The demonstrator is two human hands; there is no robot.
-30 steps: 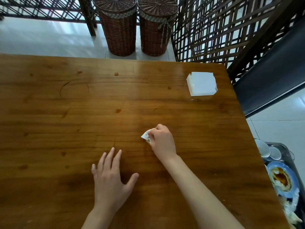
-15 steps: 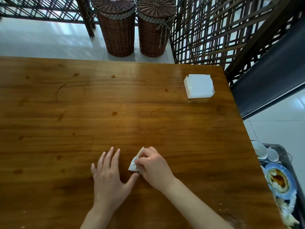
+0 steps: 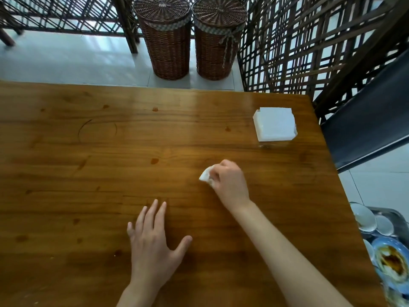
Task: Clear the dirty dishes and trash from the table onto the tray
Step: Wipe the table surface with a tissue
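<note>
My right hand (image 3: 230,182) is closed around a crumpled white napkin (image 3: 205,175) and presses it on the wooden table (image 3: 88,173), right of centre. My left hand (image 3: 152,247) lies flat on the table nearer to me, fingers spread, holding nothing. Off the table's right edge, lower down, a metal tray (image 3: 396,214) holds clear glass dishes (image 3: 364,218) and a blue plate (image 3: 391,262) smeared with brown sauce, partly cut off by the frame.
A white stack of napkins (image 3: 274,124) sits near the table's far right corner. Small brown spots (image 3: 154,161) dot the tabletop. Two wicker baskets (image 3: 166,38) and a lattice screen (image 3: 298,45) stand beyond the far edge. A dark chair (image 3: 365,120) is at the right.
My right hand has moved the napkin away from my left hand, up and to the right across the table. The left hand has stayed flat in place.
</note>
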